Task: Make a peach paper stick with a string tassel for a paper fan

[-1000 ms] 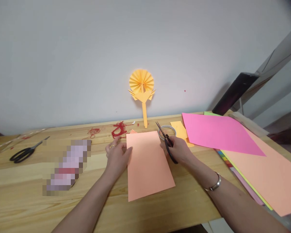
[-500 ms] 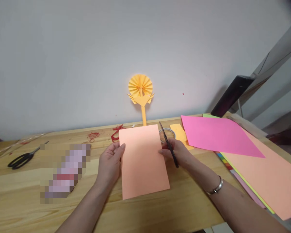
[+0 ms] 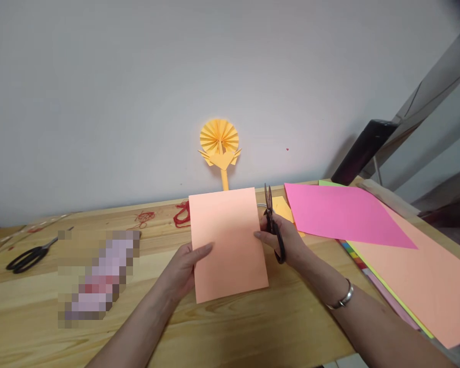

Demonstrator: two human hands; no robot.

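A salmon-coloured paper sheet (image 3: 230,240) is held up over the wooden table, facing me. My left hand (image 3: 186,266) grips its left edge, thumb on the front and fingers hidden behind. At the right edge is my right hand (image 3: 279,237), its thumb by the sheet and black-handled scissors (image 3: 269,204) held in its fingers. The scissor blades point up and are slightly parted, to the right of the sheet. Behind the sheet a yellow paper flower (image 3: 219,138) with a fan-folded round head leans upright against the wall.
Black-handled scissors (image 3: 28,258) and a blurred-out item (image 3: 103,273) lie at left. Red thread (image 3: 182,214) sits behind the sheet. Pink paper (image 3: 345,209) covers other coloured sheets at right, near a yellow piece (image 3: 282,205) and a dark cylinder (image 3: 362,153).
My left hand has shifted lower, its thumb now further over the sheet. The sheet has risen slightly. The scissors in my right hand have turned more upright, and their blades have parted.
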